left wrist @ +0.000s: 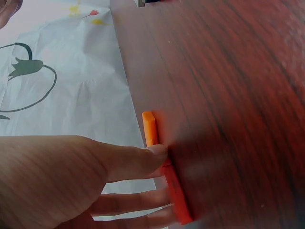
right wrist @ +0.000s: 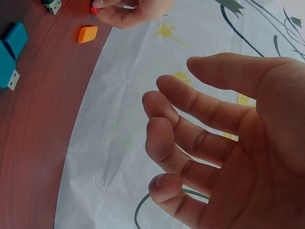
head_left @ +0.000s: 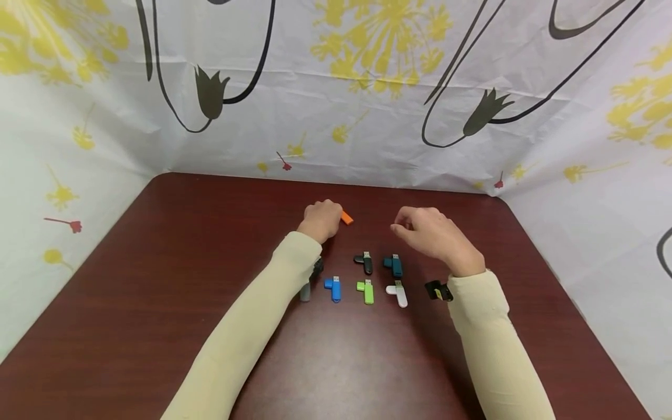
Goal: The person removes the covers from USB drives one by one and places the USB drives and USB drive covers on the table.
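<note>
At the far part of the table my left hand (head_left: pixel 321 220) pinches a red USB stick (left wrist: pixel 175 193) between thumb and fingers. An orange USB stick (left wrist: pixel 149 128) lies end to end with it, just past the thumb tip; in the head view the orange one (head_left: pixel 346 217) shows beside the knuckles. My right hand (head_left: pixel 433 233) hovers over the right side, its fingers loosely bent with nothing in them, as the right wrist view (right wrist: pixel 209 138) shows. Nearest below it are a teal USB stick (head_left: pixel 396 266) and a black USB stick (head_left: pixel 367 263).
A nearer row holds a blue USB stick (head_left: pixel 336 289), a green one (head_left: pixel 369 292), a white one (head_left: pixel 401 294) and a grey one (head_left: pixel 305 293), partly behind the left sleeve. A black item with yellow marking (head_left: pixel 438 290) is by the right cuff. Patterned cloth (head_left: pixel 341 151) borders the table.
</note>
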Tool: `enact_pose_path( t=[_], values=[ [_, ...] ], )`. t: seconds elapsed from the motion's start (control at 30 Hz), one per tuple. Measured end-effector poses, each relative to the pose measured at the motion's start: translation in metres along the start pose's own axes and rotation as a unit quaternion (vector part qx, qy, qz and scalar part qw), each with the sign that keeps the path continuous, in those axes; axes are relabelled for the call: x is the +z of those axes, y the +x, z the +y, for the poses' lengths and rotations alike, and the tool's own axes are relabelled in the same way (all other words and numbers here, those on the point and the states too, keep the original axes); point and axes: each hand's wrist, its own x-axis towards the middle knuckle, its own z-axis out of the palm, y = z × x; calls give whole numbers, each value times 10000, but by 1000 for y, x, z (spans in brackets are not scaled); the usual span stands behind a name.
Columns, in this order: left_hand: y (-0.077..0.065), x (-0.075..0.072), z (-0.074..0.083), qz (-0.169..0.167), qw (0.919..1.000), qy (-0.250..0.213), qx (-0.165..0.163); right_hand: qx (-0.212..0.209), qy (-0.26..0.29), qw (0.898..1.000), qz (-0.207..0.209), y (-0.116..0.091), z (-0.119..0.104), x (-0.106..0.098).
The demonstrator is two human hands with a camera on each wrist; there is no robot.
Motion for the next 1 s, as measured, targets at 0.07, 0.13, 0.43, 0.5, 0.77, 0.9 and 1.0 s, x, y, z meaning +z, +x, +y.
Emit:
enact_pose_path(
  t=[0.07,0.13,0.43,0.5,0.77,0.9,1.0],
  values=[
    [0,0,1,-20,10000,-2,-3,-20,-3,10000,14,0,0,0],
    [0,0,1,-20,10000,-11,8,-54,-7,10000,48,1,-1,0],
    [-8,-11,3,395,9987,-170,280,-279,189,9992,224,9,-17,-3],
    [-11,-16,6,484,9979,-254,343,-331,235,9988,260,11,-22,-4],
    [-34,-41,12,792,9926,-808,433,-523,525,9966,355,20,-40,-7],
    [-50,-54,11,1001,9852,-1314,456,-422,543,9973,254,24,-45,-6],
    [-63,-64,11,1263,9796,-1498,442,-362,542,9977,179,27,-45,-6]
  ],
)
